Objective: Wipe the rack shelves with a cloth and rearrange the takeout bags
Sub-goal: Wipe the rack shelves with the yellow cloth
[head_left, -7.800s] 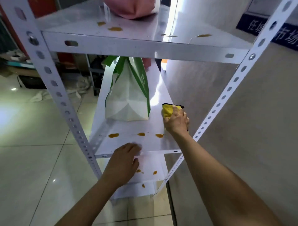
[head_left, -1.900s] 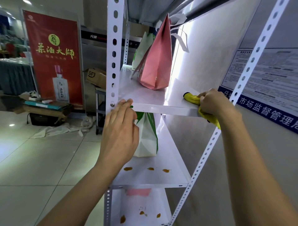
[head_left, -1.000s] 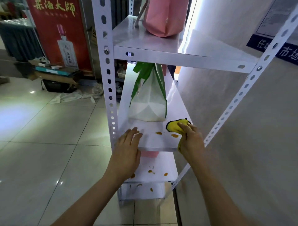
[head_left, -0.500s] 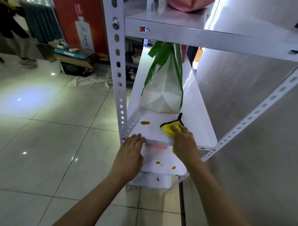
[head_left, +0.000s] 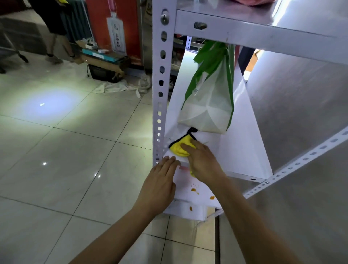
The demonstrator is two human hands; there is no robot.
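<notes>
My right hand [head_left: 202, 160] presses a yellow cloth [head_left: 181, 147] with black trim onto the front left corner of the middle white shelf [head_left: 243, 150]. My left hand [head_left: 160, 186] rests flat on that shelf's front edge, beside the left upright [head_left: 160, 84]. A green and white takeout bag [head_left: 209, 105] stands on the same shelf just behind the cloth. The pink bag [head_left: 254, 1] on the shelf above [head_left: 263, 34] shows only at the top edge. Orange stains [head_left: 194, 191] mark the lower shelves.
A grey wall [head_left: 301, 132] runs along the rack's right side. Tiled floor [head_left: 66, 150] spreads to the left. A red banner [head_left: 113, 28], boxes and a crumpled white cloth [head_left: 122, 86] lie at the back. A person's legs [head_left: 56, 37] show at top left.
My right hand has slid the cloth leftward across the middle shelf, from its right front to the left front corner. The orange stains there no longer show. The left hand stays on the front edge.
</notes>
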